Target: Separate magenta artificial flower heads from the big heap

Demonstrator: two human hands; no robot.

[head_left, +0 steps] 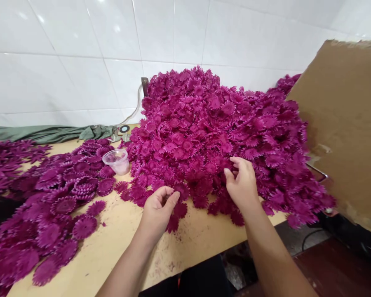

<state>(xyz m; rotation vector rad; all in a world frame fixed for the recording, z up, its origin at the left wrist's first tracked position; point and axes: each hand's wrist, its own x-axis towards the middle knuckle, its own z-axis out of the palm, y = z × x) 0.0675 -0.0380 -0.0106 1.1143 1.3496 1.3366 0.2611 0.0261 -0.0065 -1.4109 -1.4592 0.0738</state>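
Watching through the head camera, I begin at the table's left side, where flat, narrow-petalled magenta cutouts (9,159) lie towards the back corner. In front of them a long spread of purple-magenta flowers (62,205) runs down the left edge; these look round and flat, with finely toothed rims, some nested into layered stacks. A crumpled green cloth (46,134) lines the back edge. A clear plastic cup (121,167) stands upright between this spread and the big heap, on the pale yellow table (102,243).

I see the left hand (156,212) over the front part of the surface, its thumb and forefinger nearly meeting just beside a dark magenta flower (181,209); I cannot tell whether they pinch anything. The large heap (198,132) fills the middle and right of the surface, banked high towards the back edge and thinning to single flowers near the front edge. Its blooms are vivid magenta, with paler, pointed petal tips around deeper-coloured flat centres. At the heap's front slope I have the right hand (243,185), thumb and fingers parted by a narrow gap. A brown cardboard sheet (343,132) leans at the right end.
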